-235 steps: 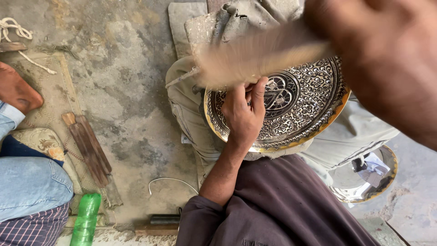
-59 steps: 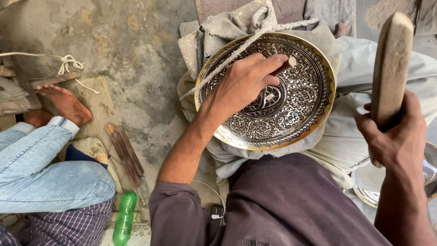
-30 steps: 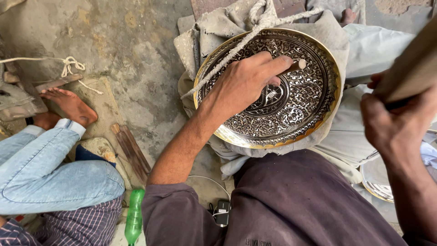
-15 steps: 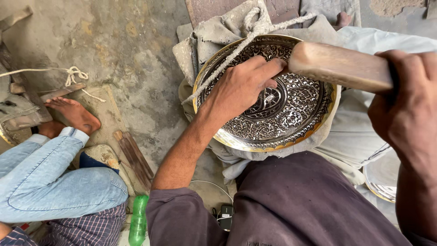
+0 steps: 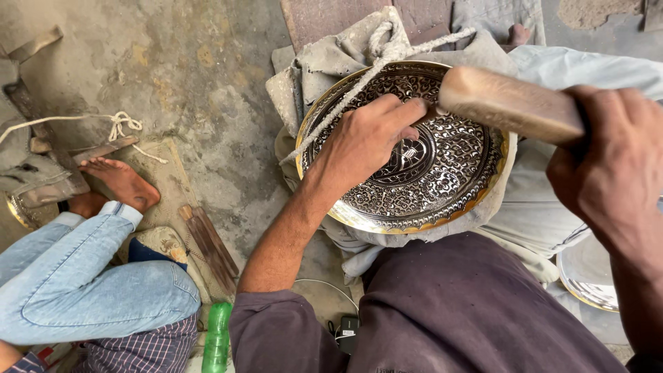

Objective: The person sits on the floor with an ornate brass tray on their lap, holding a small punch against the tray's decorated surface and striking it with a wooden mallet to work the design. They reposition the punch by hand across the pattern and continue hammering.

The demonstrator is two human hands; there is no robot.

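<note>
A round, dark engraved metal plate (image 5: 442, 186) with a brass rim rests on grey cloth across my lap, tied with a pale rope (image 5: 359, 83). My left hand (image 5: 362, 141) lies on the plate's upper left. Its fingers pinch a small punch that is mostly hidden under them. My right hand (image 5: 611, 176) grips a wooden mallet (image 5: 507, 103), whose blunt end sits right over my left fingertips.
Another person sits at the left in blue jeans (image 5: 83, 283), one bare foot (image 5: 121, 181) on the concrete floor. Wooden tools (image 5: 210, 245) and a green plastic bottle (image 5: 217, 338) lie beside them. A shiny plain metal plate (image 5: 587, 273) lies at the right.
The mallet has swung down from a raised, upright hold at the right until its head meets my left fingertips. My left hand has kept its place on the plate.
</note>
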